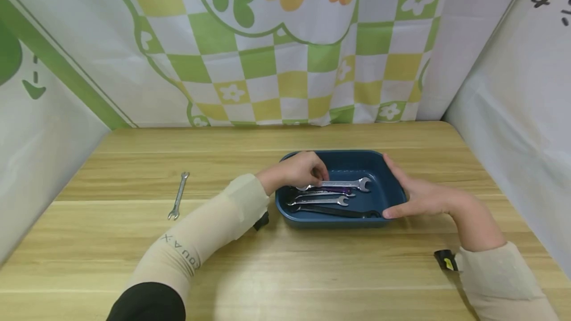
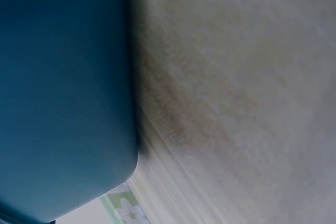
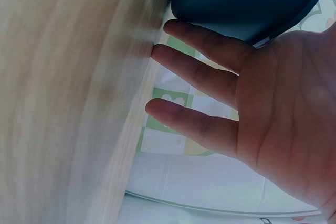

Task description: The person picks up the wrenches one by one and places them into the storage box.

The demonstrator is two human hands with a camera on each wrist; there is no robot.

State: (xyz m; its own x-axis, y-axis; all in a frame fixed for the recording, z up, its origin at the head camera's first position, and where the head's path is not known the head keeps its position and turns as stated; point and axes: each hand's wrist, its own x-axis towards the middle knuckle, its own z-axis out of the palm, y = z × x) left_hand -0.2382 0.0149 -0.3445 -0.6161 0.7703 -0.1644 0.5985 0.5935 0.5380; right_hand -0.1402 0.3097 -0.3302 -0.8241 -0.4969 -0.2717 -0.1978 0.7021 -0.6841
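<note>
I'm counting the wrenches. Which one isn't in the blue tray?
The small silver wrench lying alone on the wooden table, left of the left hand. The others all lie inside the blue tray.

- A wooden bench (image 1: 312,271) with a pale plank grain carried everything.
- A lone silver wrench (image 1: 179,195) lay on the bench, well apart to the left.
- A cloth backdrop (image 1: 285,48) with a green, yellow and white check and flower prints hung behind the bench.
- White sheets (image 1: 517,93) with black printed marks closed off the right side.
</note>
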